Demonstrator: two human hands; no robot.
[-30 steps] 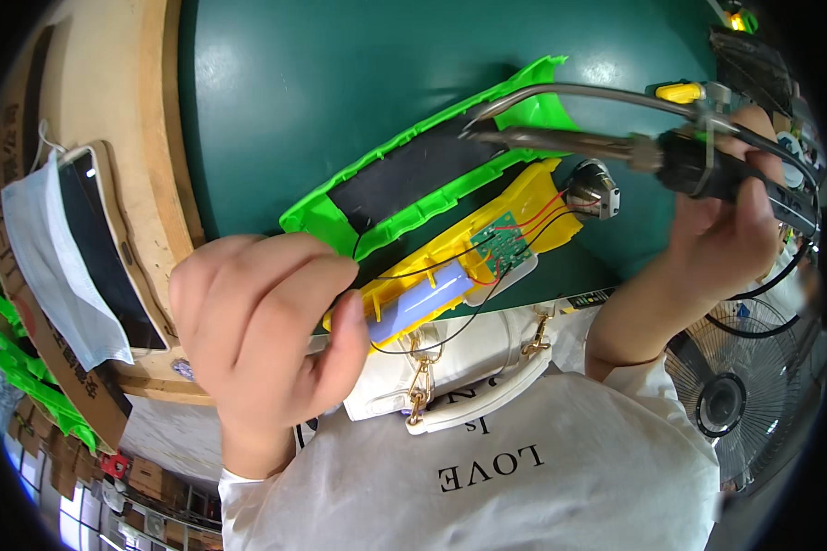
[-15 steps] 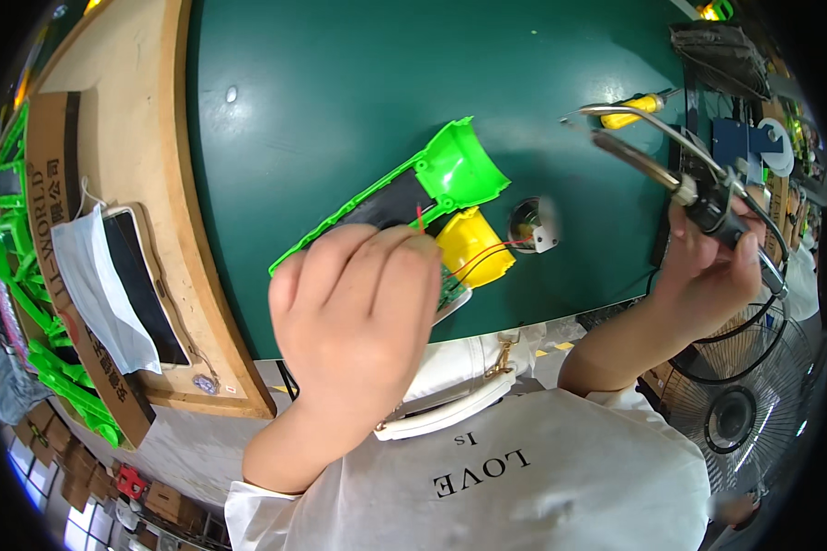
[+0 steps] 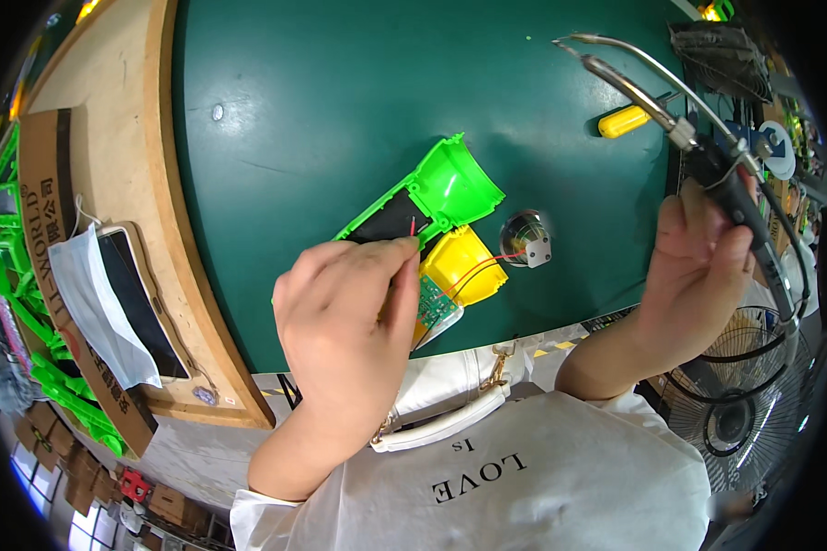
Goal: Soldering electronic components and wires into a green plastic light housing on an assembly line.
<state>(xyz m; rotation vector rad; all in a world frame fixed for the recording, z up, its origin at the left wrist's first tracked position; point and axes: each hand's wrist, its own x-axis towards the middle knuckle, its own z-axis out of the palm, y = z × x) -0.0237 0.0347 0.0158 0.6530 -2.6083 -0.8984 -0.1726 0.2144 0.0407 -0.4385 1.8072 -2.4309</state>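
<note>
Head view, looking down on a green bench [image 3: 340,92]: the left hand [image 3: 349,321] rests on a green plastic shell [image 3: 432,197] near the bench's front edge, its fingers drawn together and pinching a thin red wire [image 3: 413,226] at the tip. Just beside the shell, and partly under that hand, lies a yellow part [image 3: 455,262] with a small green circuit board [image 3: 432,303]; red wires run from it to a small round metal speaker [image 3: 526,241] lying next to it on the bench. The right hand [image 3: 698,266] is raised at the right side, well apart from the shell, fingers clamped around the dark handle of a soldering iron [image 3: 652,101] whose metal tip points up and to the left. A yellow handle [image 3: 623,120] lies behind the iron. On the wooden ledge [image 3: 119,138] at the left sit a phone [image 3: 138,303] and a face mask [image 3: 92,312].
</note>
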